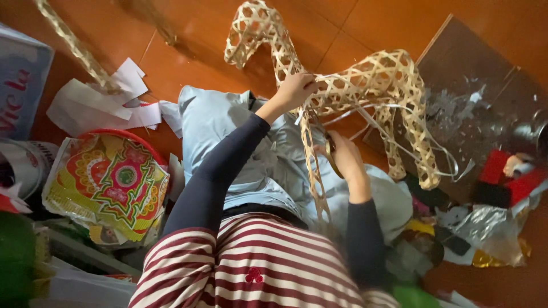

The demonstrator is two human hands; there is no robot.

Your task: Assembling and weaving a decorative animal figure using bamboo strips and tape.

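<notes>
So the person sits on an orange-brown tiled floor [188, 63] in pale blue trousers [228, 131] and a red-and-white striped top [257, 268] over dark navy sleeves, with an openwork animal-shaped frame woven from pale bamboo strips [377, 80] held up over the knees. Its long neck points to the top of the picture and the legs hang down to the right.

The left hand [294, 90] is wrapped around the frame where neck meets body, fingers curled tight on the weave. The right hand [342, 157] sits lower, just under the body, fingers closed around what looks like a small pair of scissors with yellowish handles [331, 151], though it's blurry. Loose thin white strips [411, 148] trail off the frame near that hand.

Packaging-wise: on the left there's a round flat pack with a red rim and a bright green, yellow and red ornamental print under clear wrap [111, 185]. Above it lie torn white paper scraps [103, 105]. Far left edge shows a pale blue-white box with red lettering [20, 80]. On the right is a dark brown board [479, 74] littered with cuttings, a couple of red blocks [502, 171] and crumpled silver and gold foil [491, 228].
</notes>
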